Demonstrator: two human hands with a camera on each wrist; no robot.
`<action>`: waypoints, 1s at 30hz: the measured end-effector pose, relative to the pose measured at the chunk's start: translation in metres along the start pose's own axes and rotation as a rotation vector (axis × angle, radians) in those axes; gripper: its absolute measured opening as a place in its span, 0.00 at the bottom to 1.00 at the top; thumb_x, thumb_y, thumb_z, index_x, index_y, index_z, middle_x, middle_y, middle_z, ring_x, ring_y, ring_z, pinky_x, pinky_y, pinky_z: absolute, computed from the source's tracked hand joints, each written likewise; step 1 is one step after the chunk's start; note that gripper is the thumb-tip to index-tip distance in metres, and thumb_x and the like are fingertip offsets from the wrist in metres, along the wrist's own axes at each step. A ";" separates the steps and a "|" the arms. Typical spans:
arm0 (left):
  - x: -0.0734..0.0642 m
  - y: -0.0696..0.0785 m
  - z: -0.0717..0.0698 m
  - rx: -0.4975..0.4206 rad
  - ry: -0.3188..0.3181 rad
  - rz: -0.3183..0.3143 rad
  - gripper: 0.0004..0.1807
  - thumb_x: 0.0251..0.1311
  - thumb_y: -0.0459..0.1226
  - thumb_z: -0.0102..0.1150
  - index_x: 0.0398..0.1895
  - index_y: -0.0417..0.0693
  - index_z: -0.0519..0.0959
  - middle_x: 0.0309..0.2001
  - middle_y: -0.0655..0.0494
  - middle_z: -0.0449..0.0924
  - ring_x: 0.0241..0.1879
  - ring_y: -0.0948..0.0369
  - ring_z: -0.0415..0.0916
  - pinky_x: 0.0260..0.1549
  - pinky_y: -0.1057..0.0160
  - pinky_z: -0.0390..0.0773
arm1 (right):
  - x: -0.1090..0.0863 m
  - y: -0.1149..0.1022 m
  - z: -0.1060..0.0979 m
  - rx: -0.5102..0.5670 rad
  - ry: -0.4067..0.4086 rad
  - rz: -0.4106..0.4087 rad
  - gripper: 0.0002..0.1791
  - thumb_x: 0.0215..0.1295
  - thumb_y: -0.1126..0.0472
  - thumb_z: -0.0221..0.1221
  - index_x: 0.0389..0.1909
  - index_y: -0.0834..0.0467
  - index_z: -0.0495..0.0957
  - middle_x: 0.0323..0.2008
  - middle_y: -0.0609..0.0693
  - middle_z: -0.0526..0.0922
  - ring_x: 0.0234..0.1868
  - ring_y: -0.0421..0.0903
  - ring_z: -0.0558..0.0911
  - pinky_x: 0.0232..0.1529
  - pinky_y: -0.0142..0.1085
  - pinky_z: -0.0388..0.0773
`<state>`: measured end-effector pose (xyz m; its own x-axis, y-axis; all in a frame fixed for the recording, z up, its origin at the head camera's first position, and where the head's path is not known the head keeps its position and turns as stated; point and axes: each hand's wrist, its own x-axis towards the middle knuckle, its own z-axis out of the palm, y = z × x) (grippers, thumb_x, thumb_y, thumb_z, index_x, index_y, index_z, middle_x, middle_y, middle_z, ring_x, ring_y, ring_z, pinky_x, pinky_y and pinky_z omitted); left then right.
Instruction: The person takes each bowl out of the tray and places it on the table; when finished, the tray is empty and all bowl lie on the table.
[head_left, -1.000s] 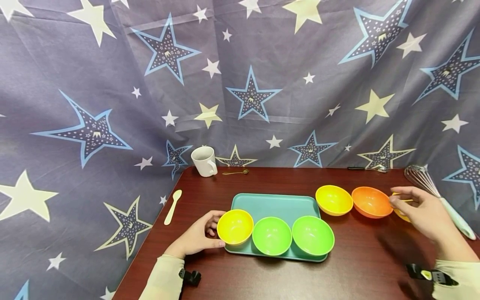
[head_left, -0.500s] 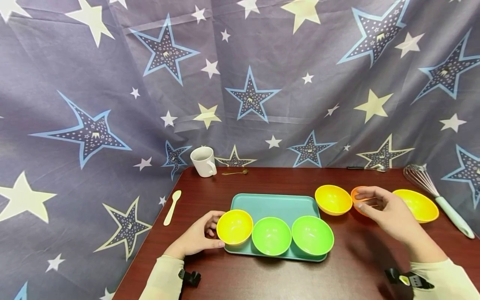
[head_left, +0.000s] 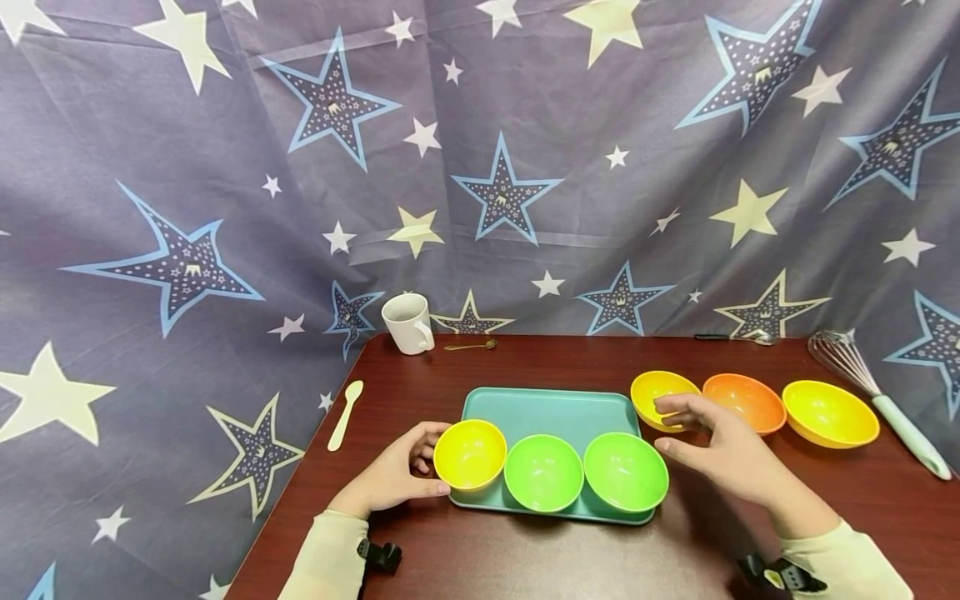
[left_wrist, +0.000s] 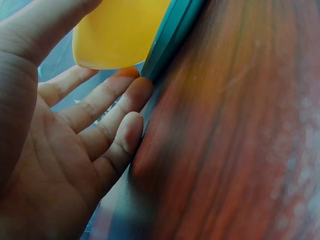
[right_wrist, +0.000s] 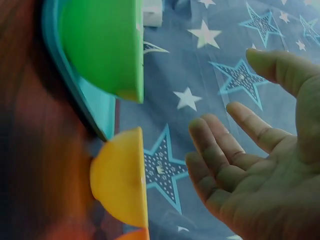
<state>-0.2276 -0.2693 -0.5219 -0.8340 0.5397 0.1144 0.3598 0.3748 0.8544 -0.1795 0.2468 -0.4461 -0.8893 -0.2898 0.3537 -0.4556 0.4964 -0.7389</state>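
A teal tray (head_left: 555, 408) carries a yellow bowl (head_left: 470, 455) at its left, a middle green bowl (head_left: 543, 473) and a right green bowl (head_left: 627, 473) in a row. My left hand (head_left: 397, 471) is beside that yellow bowl, its thumb and fingers spread about the near side. In the left wrist view the loosely bent fingers (left_wrist: 107, 105) reach the bowl's wall and the tray edge. My right hand (head_left: 723, 454) hovers, fingers apart and holding nothing, between the right green bowl and a second yellow bowl (head_left: 651, 392), which it partly covers.
Right of the second yellow bowl are an orange bowl (head_left: 746, 400) and another yellow bowl (head_left: 830, 414). A whisk (head_left: 892, 417) lies at far right. A white mug (head_left: 408, 323), a small gold spoon (head_left: 471, 344), a cream spoon (head_left: 346, 415) and a black-handled spoon (head_left: 735, 337) lie around the table.
My right hand has moved left from the far right yellow bowl, past the orange bowl, to near the second yellow bowl. The left hand and the bowls have stayed put.
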 end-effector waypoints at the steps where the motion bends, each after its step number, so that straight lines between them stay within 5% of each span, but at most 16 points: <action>1: 0.000 0.000 0.000 0.000 -0.001 0.000 0.45 0.54 0.41 0.82 0.74 0.64 0.68 0.56 0.56 0.79 0.49 0.52 0.80 0.45 0.57 0.81 | 0.000 0.000 0.003 -0.017 -0.003 -0.003 0.27 0.63 0.61 0.75 0.62 0.57 0.78 0.53 0.54 0.85 0.51 0.48 0.85 0.51 0.30 0.80; 9: -0.001 -0.001 0.000 0.000 -0.001 -0.013 0.44 0.55 0.41 0.81 0.74 0.64 0.68 0.56 0.55 0.79 0.49 0.52 0.80 0.46 0.57 0.81 | -0.002 -0.004 0.025 -0.144 -0.075 -0.073 0.36 0.59 0.50 0.77 0.67 0.52 0.76 0.60 0.45 0.79 0.58 0.51 0.81 0.61 0.28 0.72; 19: -0.001 -0.002 -0.001 0.007 -0.002 -0.008 0.44 0.55 0.41 0.81 0.74 0.64 0.68 0.55 0.55 0.79 0.49 0.52 0.80 0.46 0.56 0.81 | -0.008 0.006 0.034 -0.175 -0.183 -0.030 0.51 0.53 0.40 0.79 0.75 0.50 0.68 0.70 0.48 0.72 0.66 0.54 0.76 0.64 0.45 0.75; 25: 0.000 -0.001 -0.001 0.007 -0.004 -0.014 0.44 0.54 0.41 0.82 0.73 0.64 0.68 0.55 0.56 0.79 0.49 0.52 0.80 0.46 0.56 0.81 | -0.010 0.009 0.038 -0.155 -0.185 -0.043 0.57 0.47 0.38 0.81 0.76 0.51 0.66 0.71 0.52 0.70 0.67 0.55 0.75 0.66 0.40 0.72; 30: 0.001 -0.003 -0.001 0.013 -0.004 -0.013 0.44 0.54 0.41 0.82 0.73 0.65 0.68 0.55 0.56 0.79 0.49 0.53 0.79 0.46 0.57 0.81 | -0.011 0.012 0.042 -0.150 -0.188 -0.048 0.62 0.43 0.35 0.81 0.78 0.51 0.64 0.72 0.57 0.68 0.68 0.56 0.73 0.64 0.50 0.74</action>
<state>-0.2300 -0.2708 -0.5233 -0.8371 0.5375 0.1017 0.3547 0.3918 0.8490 -0.1740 0.2217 -0.4829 -0.8501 -0.4560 0.2633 -0.5103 0.5903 -0.6254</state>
